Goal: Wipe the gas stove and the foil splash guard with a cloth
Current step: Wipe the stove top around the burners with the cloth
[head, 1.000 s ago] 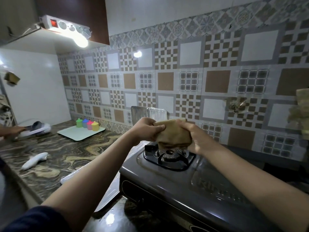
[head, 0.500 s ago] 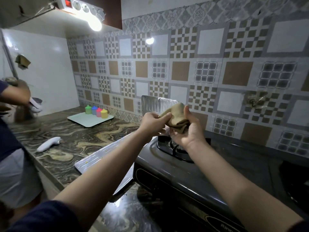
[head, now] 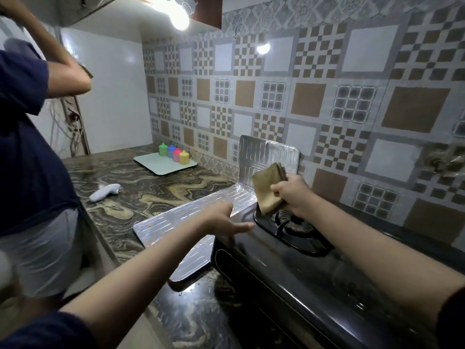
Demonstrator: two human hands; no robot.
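head view looks down at a dark gas stove on a marbled bench. of the two hands, the right hand grips a folded brown cloth, thumb and fingers curled round its right edge, holding it in the air above the burner at the stove's far left corner. the cloth hangs with its lower tip just over the burner's rim and its top in front of the upright panel of the foil splash guard; whether it touches the foil cannot be told. the left hand holds nothing, its fingers straight and pointing right, over the stove's left edge where the flat foil panel meets it; the fingertips are blurred, so contact with the stove cannot be told. the upright foil panel leans against the patterned tiled wall behind the stove, and the flat panel lies along the bench to the stove's left. further left on the bench lie a pale handle-shaped object and a white tray by the wall, carrying four small coloured containers. a second person in a dark top stands at the left, one arm raised. a bright lamp glows under the cabinet.
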